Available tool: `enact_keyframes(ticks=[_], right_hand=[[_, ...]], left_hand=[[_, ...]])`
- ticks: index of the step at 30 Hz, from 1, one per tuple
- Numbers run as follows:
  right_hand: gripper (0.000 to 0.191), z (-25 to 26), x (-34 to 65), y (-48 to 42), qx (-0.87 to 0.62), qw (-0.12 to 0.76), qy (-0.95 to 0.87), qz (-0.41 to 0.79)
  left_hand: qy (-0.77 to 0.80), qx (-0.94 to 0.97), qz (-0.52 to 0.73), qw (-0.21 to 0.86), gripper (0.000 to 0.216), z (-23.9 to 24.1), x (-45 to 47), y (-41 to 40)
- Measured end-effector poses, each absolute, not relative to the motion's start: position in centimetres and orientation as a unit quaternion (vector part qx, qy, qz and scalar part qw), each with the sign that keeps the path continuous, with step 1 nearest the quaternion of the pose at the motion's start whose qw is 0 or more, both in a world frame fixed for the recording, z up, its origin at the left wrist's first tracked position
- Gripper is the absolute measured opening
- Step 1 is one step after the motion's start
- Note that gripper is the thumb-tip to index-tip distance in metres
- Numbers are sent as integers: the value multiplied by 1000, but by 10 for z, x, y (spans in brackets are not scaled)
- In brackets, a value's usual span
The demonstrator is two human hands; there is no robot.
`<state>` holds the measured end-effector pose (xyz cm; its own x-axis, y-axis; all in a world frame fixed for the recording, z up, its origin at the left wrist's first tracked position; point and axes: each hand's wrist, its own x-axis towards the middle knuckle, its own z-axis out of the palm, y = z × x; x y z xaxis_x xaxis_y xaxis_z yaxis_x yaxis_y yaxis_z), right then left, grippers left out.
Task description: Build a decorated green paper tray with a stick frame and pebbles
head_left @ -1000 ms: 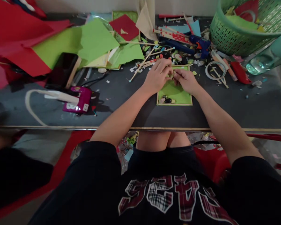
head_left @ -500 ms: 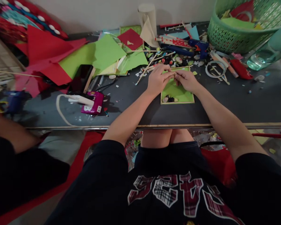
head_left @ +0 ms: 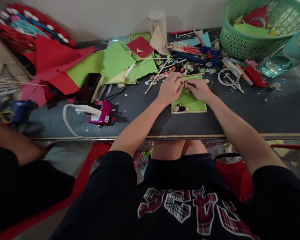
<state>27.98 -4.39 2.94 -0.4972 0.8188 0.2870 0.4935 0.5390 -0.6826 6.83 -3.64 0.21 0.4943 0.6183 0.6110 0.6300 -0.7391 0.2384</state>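
A green card panel [head_left: 193,100] edged with thin wooden sticks lies flat on the dark table in front of me. Several small black and pale pebbles [head_left: 181,108] sit in its near left corner. Over the panel's upper part, my left hand [head_left: 171,87] is closed, its thumb and fingers pinched together. Facing it, my right hand [head_left: 198,89] pinches too, with the fingertips of both hands almost touching. Whatever is between them is too small to make out. Behind my hands, several painted pebbles [head_left: 190,67] and loose sticks [head_left: 156,77] are scattered.
Green paper [head_left: 117,60], red paper [head_left: 55,63] and a phone [head_left: 89,87] lie to the left, near a purple power adapter [head_left: 100,113]. A blue glue gun [head_left: 213,55], a tape roll [head_left: 228,77], a green basket [head_left: 250,43] and a glass [head_left: 277,65] stand right. A person's arm [head_left: 13,141] is at left.
My fingertips have drawn slightly apart and shifted a little lower over the panel. The whole view has moved slightly; the panel and pebbles stay in place.
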Motion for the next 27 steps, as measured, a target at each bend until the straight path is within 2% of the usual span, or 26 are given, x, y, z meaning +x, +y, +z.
enact_keyframes(ticks=[6, 11, 16, 21, 27], right_hand=[[24, 28, 278, -44, -397, 290, -828, 269], [24, 28, 280, -44, -398, 291, -832, 255], [27, 27, 282, -42, -388, 291, -825, 291], [43, 22, 281, -39, -372, 307, -810, 334], [62, 19, 282, -33, -362, 368, -774, 367]], left_hand=[[-361, -867, -343, 6, 48, 1, 71, -36], [-355, -867, -346, 43, 36, 0, 74, -37], [-355, -861, -358, 65, 33, -5, 77, -34], [-361, -860, -356, 58, 36, -8, 78, -32], [-360, -852, -378, 39, 48, 0, 74, -38]])
